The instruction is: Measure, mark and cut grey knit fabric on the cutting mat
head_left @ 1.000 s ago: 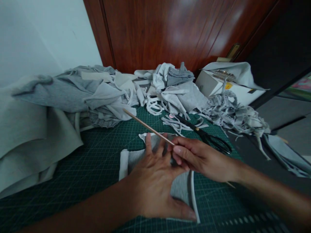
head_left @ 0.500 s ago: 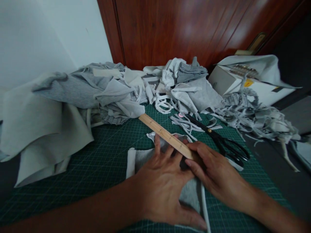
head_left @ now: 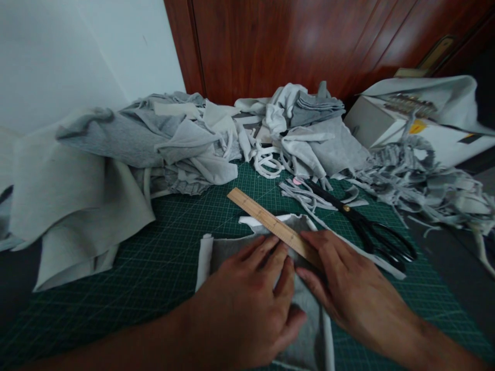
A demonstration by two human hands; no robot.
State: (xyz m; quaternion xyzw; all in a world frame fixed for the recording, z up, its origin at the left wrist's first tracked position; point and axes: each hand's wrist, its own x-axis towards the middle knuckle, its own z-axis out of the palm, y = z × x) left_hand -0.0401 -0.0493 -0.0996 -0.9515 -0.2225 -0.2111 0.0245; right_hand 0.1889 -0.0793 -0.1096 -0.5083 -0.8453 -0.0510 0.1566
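Observation:
A wooden ruler (head_left: 266,219) lies slanted across a grey fabric piece (head_left: 232,247) on the green cutting mat (head_left: 162,257). My right hand (head_left: 348,288) presses flat on the ruler's near end, fingers pointing up-left. Beside it, my left hand (head_left: 247,309) rests flat on the grey fabric, fingertips touching the ruler's edge. Most of the fabric piece is hidden under both hands.
Black scissors (head_left: 367,229) lie on the mat to the right, among thin fabric strips (head_left: 305,193). Heaps of grey and white cloth (head_left: 154,144) crowd the back and left. A white box (head_left: 390,129) draped with cloth stands at the back right, before a wooden door (head_left: 294,41).
The ruler went from held on edge in my right hand to lying flat on the fabric. My left hand's fingers drew closer together against the ruler. The view shifted slightly.

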